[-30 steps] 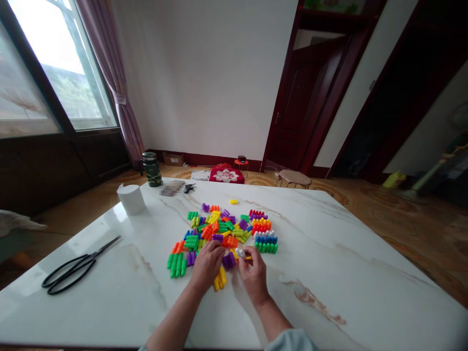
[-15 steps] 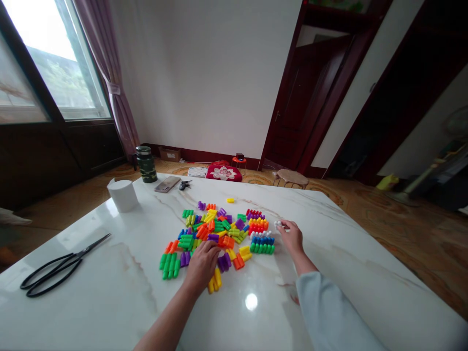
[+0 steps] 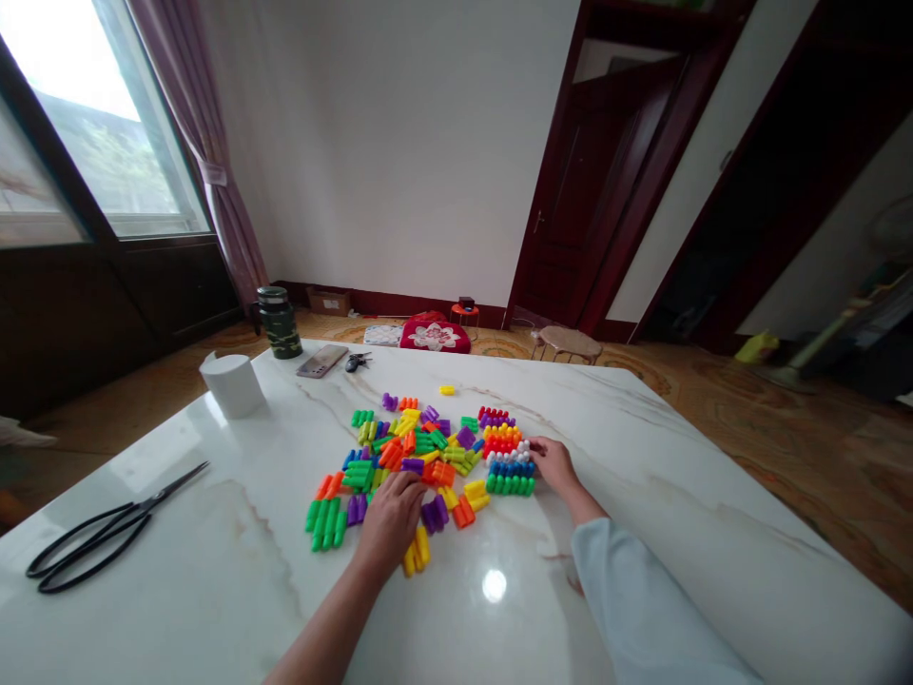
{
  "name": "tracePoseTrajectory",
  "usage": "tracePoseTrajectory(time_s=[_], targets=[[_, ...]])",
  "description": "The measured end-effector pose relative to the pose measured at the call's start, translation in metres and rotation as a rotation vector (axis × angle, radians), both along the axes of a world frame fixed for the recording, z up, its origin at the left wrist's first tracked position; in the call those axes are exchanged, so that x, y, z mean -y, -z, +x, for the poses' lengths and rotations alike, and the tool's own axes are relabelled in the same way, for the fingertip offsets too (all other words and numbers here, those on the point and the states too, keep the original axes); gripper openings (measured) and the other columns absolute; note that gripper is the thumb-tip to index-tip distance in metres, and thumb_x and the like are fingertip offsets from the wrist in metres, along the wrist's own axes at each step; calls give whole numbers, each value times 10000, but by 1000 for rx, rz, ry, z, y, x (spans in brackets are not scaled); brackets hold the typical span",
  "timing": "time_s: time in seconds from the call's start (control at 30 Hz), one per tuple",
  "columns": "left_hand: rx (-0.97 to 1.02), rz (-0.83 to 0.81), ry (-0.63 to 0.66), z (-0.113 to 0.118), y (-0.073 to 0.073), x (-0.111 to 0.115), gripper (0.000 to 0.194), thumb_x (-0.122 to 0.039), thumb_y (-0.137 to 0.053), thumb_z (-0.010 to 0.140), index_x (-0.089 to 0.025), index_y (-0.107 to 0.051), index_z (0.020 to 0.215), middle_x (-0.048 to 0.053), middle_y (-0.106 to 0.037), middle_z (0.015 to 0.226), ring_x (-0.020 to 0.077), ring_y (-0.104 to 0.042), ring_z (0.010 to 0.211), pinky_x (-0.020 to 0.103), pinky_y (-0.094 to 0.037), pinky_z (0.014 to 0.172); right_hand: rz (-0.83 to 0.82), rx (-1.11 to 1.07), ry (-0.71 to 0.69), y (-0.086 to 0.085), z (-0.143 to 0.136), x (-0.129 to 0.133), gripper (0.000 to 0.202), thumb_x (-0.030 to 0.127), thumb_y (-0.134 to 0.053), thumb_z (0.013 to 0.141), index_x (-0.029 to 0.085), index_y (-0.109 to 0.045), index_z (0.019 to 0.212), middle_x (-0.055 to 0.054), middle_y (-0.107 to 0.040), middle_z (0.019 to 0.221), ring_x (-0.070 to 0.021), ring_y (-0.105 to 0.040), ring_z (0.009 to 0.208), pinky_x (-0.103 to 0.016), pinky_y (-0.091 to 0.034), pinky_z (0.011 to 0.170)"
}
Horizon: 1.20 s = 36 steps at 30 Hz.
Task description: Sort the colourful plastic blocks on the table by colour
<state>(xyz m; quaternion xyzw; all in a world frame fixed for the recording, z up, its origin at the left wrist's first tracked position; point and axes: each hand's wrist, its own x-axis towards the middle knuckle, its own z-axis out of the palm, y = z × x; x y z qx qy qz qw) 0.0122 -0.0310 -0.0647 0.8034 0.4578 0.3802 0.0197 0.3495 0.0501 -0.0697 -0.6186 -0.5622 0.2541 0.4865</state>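
In the head view, small plastic bullet-shaped building blocks in many colours lie in a loose pile on the marble-patterned table. Right of the pile, sorted rows stand side by side: dark red, purple, yellow, orange, white, blue and green pegs. My right hand pinches a white block at the right end of the white row. My left hand rests at the near side of the pile, fingers curled together. Whatever lies under its fingertips is hidden. A yellow block sits just beside that hand.
Black-handled scissors lie on the left of the table. A white paper roll, a camouflage flask, a phone and keys stand or lie along the far left side. Behind the table is a round stool.
My right hand has moved left, bringing the white block from beside the rows to the end of the white row. My left hand stays in about the same place.
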Motion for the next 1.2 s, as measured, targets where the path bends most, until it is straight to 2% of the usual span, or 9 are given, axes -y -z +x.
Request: tracePoseTrajectory(time_s=[0.4,0.53,0.63,0.77,0.8,0.87,0.97,1.07,1.2], targets=[[3,-25,-12,-1,5,-2,231,-224,-462,943,-233,-690,905,56,-675,1001,214,-631,936,350,-527,839,-19,-13,-47,-3,3,9,258,257,-583,645,177,-761,814,-77,-764,844,-234,-706,794,-376,-553,778],[16,-20,-6,0,3,-1,222,-206,-471,936,-223,-691,909,56,-674,1000,208,-629,930,341,-523,843,-6,-22,-11,-7,6,13,222,291,-607,643,181,-754,767,-70,-757,800,-224,-694,750,-357,-548,749],[17,-17,0,0,1,0,228,-210,-468,941,-210,-693,902,60,-675,988,207,-627,927,339,-523,839,32,-46,98,-15,-3,22,272,372,-609,684,166,-743,799,-90,-748,813,-216,-676,715,-345,-541,708],[21,-5,-2,1,2,0,229,-200,-465,944,-201,-689,894,59,-668,975,200,-619,910,337,-520,827,135,-91,293,-26,-52,56,452,500,-475,841,140,-686,1015,-110,-726,943,-190,-636,719,-322,-516,680],[22,0,-4,1,2,0,226,-193,-468,942,-200,-688,895,59,-667,972,198,-616,905,337,-520,826,154,-112,277,-27,-71,68,442,509,-493,851,149,-675,1030,-94,-722,918,-177,-618,680,-304,-506,645],[28,12,-5,1,2,0,220,-177,-474,935,-198,-688,892,58,-667,965,196,-615,905,336,-519,828,150,-76,94,-28,-108,91,392,497,-525,865,168,-672,1021,-69,-705,864,-158,-588,627,-280,-489,599],[42,27,-4,1,1,1,218,-165,-480,929,-196,-689,875,58,-669,947,194,-618,897,333,-521,823,207,140,-27,-25,-149,118,253,394,-545,889,200,-683,974,-66,-675,924,-175,-607,753,-301,-497,714],[49,38,3,1,-1,1,227,-161,-475,926,-197,-690,865,57,-668,932,192,-620,880,328,-524,803,279,327,-20,-18,-166,127,146,276,-563,877,217,-697,878,-69,-649,927,-214,-597,897,-352,-477,831],[48,43,9,1,0,0,222,-150,-480,914,-205,-691,874,52,-667,933,194,-620,882,338,-524,805,303,387,-50,-8,-176,123,91,192,-611,834,225,-696,838,-68,-648,962,-230,-582,978,-384,-460,892]])
